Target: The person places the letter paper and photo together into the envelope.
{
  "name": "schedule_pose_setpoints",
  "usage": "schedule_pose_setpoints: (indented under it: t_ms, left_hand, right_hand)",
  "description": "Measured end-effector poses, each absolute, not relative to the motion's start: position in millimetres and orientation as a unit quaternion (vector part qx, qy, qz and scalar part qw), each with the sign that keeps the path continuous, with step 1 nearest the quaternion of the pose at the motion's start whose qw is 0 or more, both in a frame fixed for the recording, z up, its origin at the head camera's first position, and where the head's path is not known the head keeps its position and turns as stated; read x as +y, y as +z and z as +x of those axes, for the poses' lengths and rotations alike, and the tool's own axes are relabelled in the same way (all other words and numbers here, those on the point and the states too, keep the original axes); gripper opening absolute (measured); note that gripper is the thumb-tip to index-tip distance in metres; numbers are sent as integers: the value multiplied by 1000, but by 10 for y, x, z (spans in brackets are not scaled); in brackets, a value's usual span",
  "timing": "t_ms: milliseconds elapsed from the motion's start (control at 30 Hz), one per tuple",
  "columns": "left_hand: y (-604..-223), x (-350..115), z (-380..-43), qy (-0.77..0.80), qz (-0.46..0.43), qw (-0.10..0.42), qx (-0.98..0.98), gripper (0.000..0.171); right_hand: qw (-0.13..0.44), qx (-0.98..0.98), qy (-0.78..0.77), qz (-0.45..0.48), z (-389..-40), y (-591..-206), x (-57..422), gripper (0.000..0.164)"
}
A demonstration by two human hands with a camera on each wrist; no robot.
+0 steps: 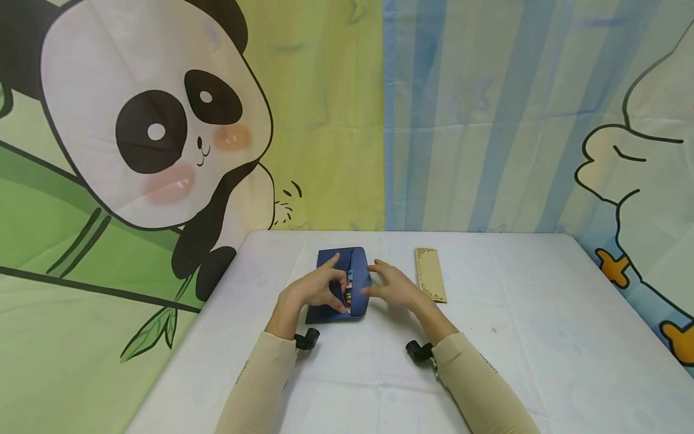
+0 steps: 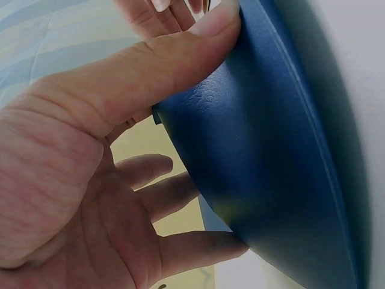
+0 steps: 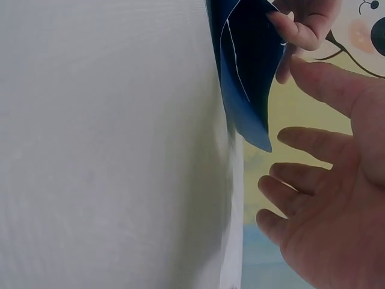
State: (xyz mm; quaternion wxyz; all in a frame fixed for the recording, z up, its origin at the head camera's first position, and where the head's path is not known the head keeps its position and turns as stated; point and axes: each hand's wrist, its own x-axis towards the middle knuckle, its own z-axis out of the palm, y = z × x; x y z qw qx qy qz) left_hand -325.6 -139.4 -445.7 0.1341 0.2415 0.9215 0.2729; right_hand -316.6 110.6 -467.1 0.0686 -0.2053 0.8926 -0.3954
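A dark blue envelope [image 1: 331, 258] lies on the table with its flap [image 1: 359, 283] spread toward the right. My left hand [image 1: 317, 288] pinches the front edge of its pocket, so the mouth gapes. In the left wrist view the thumb [image 2: 207, 30] rests on the blue paper [image 2: 252, 150], the other fingers spread along its edge. Small colourful bits [image 1: 349, 286] show inside the opening; their kind is not clear. Close by the flap, my right hand [image 1: 400, 288] has its fingers loosely spread, and in the right wrist view nothing is between them.
To the right of the envelope lies a tan slip of card [image 1: 431, 275] with an ornate dark border. Both stand on a white-covered table [image 1: 515, 337]. Behind it hangs a printed curtain [image 1: 325, 120] with a panda on the left.
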Motion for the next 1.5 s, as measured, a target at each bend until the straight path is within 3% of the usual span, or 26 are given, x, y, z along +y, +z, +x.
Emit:
schedule_pose_setpoints:
  t_ms: [467,1500]
  left_hand:
    - [-4455,-1398,-3262,271,235,134,924,40]
    - [-4473,-1394,-3256,287,229,140,919,40]
  right_hand:
    - [19,925,-330,-186,-3231,-4726,1171,67]
    - [-12,967,-239,-93,-3327,-4712,1554,62]
